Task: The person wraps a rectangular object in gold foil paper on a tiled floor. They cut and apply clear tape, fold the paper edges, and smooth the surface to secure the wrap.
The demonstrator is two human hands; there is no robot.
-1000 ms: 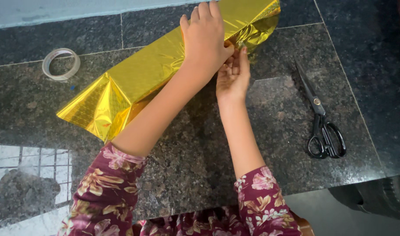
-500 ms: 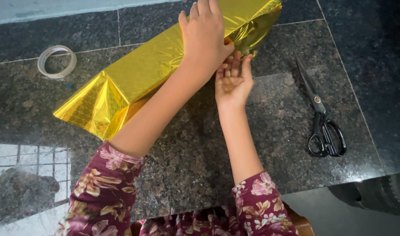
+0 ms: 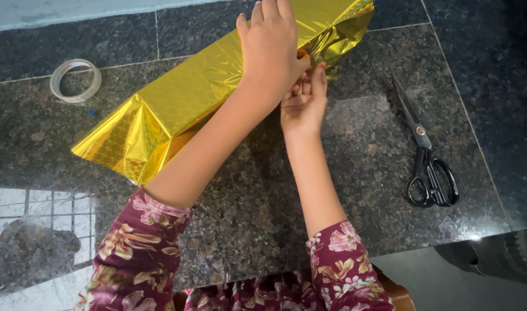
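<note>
Granite counter [image 3: 246,219]: left hand [image 3: 269,49] flat on gold-wrapped parcel [image 3: 177,103], right hand [image 3: 302,101] fingers pinching foil.

A dark speckled granite countertop [image 3: 263,196], polished and divided by thin seams, carries everything. A long parcel wrapped in gold foil [image 3: 177,103] is laid on it slantwise, from the near left toward the far right. A roll of clear tape [image 3: 75,80] is set flat near the far left. Black scissors [image 3: 426,155] are laid closed at the right, blades pointing away.
</note>
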